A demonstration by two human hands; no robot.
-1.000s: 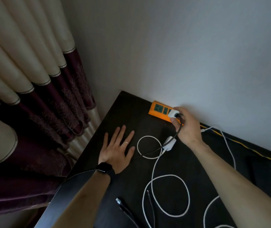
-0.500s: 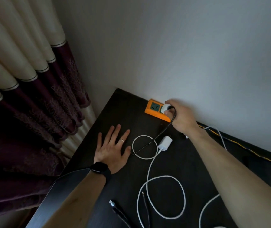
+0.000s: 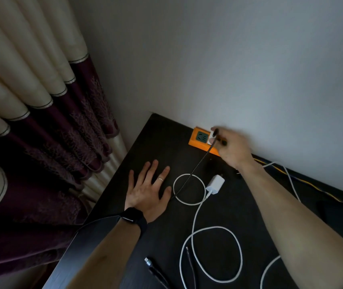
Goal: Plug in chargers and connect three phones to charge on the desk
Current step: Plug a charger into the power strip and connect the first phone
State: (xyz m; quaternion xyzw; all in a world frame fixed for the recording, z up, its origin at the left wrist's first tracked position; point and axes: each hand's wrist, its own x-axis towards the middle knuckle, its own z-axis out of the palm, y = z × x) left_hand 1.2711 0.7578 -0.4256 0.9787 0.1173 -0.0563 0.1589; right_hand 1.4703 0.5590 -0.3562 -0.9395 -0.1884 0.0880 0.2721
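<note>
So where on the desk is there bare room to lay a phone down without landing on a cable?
Bare desk shows at the far left corner, between the left hand, the orange power strip and the wall. Right of the left hand it is crowded: white charger, white cable loops and black cable.

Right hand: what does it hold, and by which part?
The right hand pinches a white charger by its body, at the orange power strip.

Two hands point(image 3: 148, 192) point(image 3: 234, 150), two white chargers point(image 3: 215, 184) point(image 3: 212, 135), one orange power strip point(image 3: 199, 140)
</note>
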